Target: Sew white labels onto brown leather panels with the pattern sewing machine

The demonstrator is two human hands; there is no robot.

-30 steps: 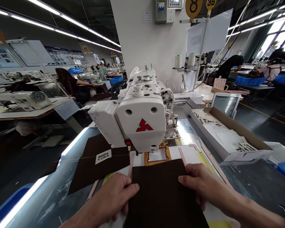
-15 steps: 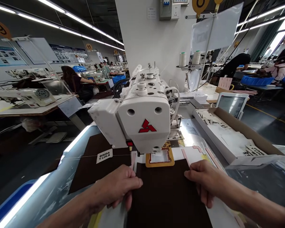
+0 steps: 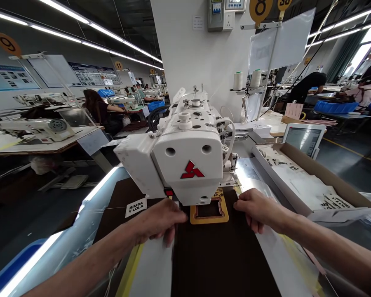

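A dark brown fabric panel [image 3: 216, 255] lies under the head of a white sewing machine [image 3: 188, 161]. My left hand [image 3: 165, 218] pinches its left edge, fingers closed. On the opposite edge, my right hand [image 3: 250, 208] grips the panel between thumb and fingers. Between the hands, a yellow clamp frame [image 3: 208, 221] sits over the fabric, brown cloth showing through its opening. To the left lies another dark brown panel [image 3: 111, 218] bearing a white label [image 3: 136, 207] printed BIMBA Y LOLA. A thin thread runs across that label.
On the right, an open cardboard box [image 3: 336, 175] holds many white labels. A small screen [image 3: 304, 138] stands behind it. Thread cones [image 3: 238, 81] stand at the back, and a blue bin [image 3: 18, 264] is at lower left. Other people sit or bend at stations farther off.
Both hands have moved forward with the brown panel, sliding it farther beneath the machine head. Cloth now fills the clamp frame's opening, where white showed before. The view has shifted slightly.
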